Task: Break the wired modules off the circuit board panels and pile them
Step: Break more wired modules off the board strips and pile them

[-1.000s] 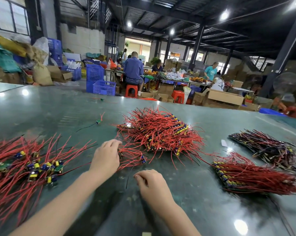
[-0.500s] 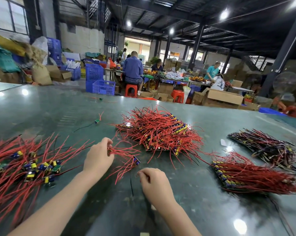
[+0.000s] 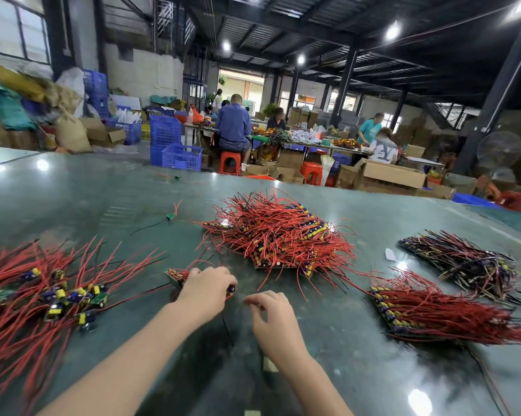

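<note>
green tabletop [image 3: 328, 340] bare beside right hand [image 3: 272, 318]; left hand [image 3: 205, 291] grips strip [image 3: 175, 276].

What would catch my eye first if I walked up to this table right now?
The red-wired heaps: a big tangled mound of panels at the table's centre, a loose pile of broken-off modules at the left, and two neater stacks, one red-wired and one dark-wired, at the right. In front, the left hand grips a small wired panel strip, while the right hand hovers beside it holding nothing.
</note>
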{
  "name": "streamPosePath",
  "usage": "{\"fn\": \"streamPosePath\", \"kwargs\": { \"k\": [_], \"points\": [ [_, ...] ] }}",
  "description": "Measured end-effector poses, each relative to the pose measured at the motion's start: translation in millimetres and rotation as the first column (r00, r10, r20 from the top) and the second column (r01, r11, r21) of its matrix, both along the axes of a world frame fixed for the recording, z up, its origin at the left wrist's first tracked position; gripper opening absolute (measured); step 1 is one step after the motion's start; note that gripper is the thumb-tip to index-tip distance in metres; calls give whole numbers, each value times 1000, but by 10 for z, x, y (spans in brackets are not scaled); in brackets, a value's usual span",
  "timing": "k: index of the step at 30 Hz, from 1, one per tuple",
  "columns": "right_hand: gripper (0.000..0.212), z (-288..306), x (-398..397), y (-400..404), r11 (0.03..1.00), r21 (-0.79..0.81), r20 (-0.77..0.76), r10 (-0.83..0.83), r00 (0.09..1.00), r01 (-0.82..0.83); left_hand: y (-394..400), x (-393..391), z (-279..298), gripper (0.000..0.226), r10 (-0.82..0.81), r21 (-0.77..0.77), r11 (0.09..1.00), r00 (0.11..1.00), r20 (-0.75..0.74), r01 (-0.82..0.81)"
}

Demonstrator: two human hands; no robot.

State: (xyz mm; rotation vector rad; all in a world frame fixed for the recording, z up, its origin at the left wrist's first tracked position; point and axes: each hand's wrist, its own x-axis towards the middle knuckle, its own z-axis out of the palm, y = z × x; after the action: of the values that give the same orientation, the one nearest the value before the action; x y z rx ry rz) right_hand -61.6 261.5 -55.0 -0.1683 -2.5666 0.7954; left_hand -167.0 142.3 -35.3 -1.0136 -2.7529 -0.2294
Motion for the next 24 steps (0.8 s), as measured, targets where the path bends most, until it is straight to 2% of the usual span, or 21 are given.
{"fn": "streamPosePath", "kwargs": {
  "k": [2,4,8,11,13,14,15,16,17,18,19,20,21,22,23,24],
  "points": [
    [26,16,3,8,1000,0,-10,-10,1000,10,50,35,-35,31,7,25,1000,999,-45,-6],
    [27,39,4,29,999,-15,-35,-49,998,49,93,92,-48,33,12,73,997,998,-61,-7],
    [33,97,23,103,985,-120,-92,-132,987,120,150,116,-5,41,23,-107,994,993,-114,-35],
    [36,120,32,133,982,-146,-74,-135,988,123,120,72,60,37,-3,-168,986,997,-74,-10],
    [35,125,34,130,982,-147,-74,-131,989,119,91,62,111,31,-19,-120,993,999,-42,14],
    [34,130,33,132,981,-152,-83,-136,987,123,74,58,130,29,-32,-36,999,999,-31,31],
    [34,137,31,140,977,-167,-101,-149,984,131,61,54,152,28,-50,120,992,999,-12,51],
    [34,147,30,155,971,-193,-131,-168,977,141,58,64,187,29,-67,325,944,998,16,58],
    [34,158,27,174,961,-230,-163,-192,968,152,63,82,239,29,-81,546,837,995,62,34],
    [34,168,25,195,949,-273,-183,-214,960,159,67,89,298,28,-90,734,678,988,126,-33],
    [34,172,21,214,935,-316,-186,-227,956,161,67,87,360,25,-109,859,495,970,216,-135],
    [34,169,18,228,923,-352,-176,-228,958,155,53,84,424,21,-180,912,313,927,330,-264],
    [34,160,14,234,915,-377,-157,-218,963,145,30,82,487,18,-326,901,159,840,433,-403],
    [32,147,8,230,912,-388,-135,-199,971,133,-5,86,537,15,-517,839,71,700,493,-539],
    [30,133,0,217,915,-385,-117,-175,978,118,-58,99,559,14,-677,762,62,534,507,-645],
    [27,121,-9,199,921,-377,-107,-148,983,98,-112,131,553,14,-774,698,116,376,509,-707]
  ]
}}
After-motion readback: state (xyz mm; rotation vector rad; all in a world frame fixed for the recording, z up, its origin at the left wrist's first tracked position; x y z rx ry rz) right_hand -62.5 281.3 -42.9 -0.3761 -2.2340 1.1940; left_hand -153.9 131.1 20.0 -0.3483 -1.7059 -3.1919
